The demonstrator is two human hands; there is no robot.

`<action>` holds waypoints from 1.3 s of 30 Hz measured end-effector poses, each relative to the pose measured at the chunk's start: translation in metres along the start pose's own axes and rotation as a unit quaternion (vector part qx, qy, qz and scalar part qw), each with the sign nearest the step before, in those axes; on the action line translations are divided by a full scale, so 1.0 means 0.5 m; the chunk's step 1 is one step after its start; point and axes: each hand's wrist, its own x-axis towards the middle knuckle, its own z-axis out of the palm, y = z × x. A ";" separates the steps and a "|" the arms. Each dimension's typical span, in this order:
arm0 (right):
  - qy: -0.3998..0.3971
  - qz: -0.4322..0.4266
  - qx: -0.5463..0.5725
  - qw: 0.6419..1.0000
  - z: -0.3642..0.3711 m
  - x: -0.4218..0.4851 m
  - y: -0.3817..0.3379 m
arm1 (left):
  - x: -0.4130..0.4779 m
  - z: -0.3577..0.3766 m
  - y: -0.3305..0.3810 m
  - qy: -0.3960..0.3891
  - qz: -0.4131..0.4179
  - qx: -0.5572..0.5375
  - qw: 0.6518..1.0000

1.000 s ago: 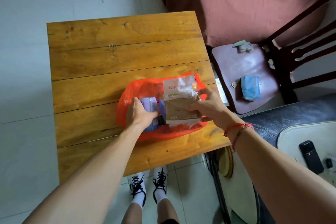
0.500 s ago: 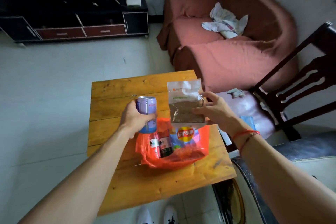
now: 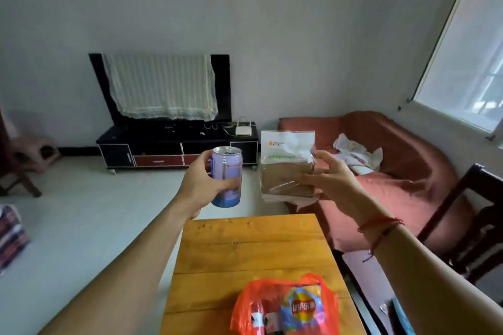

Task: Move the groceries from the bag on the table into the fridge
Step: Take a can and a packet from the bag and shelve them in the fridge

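My left hand (image 3: 202, 185) grips a purple drink can (image 3: 227, 175), held upright in the air beyond the far edge of the wooden table (image 3: 245, 247). A clear packet of brown bread (image 3: 287, 166) is held up by my right hand (image 3: 330, 181), level with the can. The orange plastic bag (image 3: 242, 307) lies open on the near part of the table. Inside it I see a blue crisp packet (image 3: 302, 307) and small dark bottles (image 3: 258, 318). No fridge is in view.
A red sofa (image 3: 408, 171) with crumpled cloth stands right of the table, and a dark wooden chair (image 3: 473, 212) is at the far right. Across the pale floor, a black TV stand (image 3: 174, 149) carries a cloth-draped television. Something striped lies at the left edge (image 3: 11, 231).
Both hands have lifted the can and the bread packet out of the bag and raised them. My view has tilted up from the table to the room.
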 end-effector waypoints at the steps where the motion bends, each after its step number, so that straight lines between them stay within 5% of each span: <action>1: -0.003 -0.012 0.004 1.000 0.002 -0.003 -0.023 | 0.000 -0.014 0.021 0.005 0.012 -0.002 1.000; 12: -0.032 -0.093 0.027 0.995 0.017 -0.017 -0.177 | -0.016 -0.143 0.161 0.061 0.112 -0.024 0.992; 27: -0.114 -0.097 0.070 0.986 0.101 -0.022 -0.191 | -0.100 -0.225 0.148 0.122 0.109 -0.011 0.986; 39: -0.244 -0.105 0.092 0.960 0.339 -0.075 -0.234 | -0.275 -0.420 0.131 0.238 0.091 0.048 0.966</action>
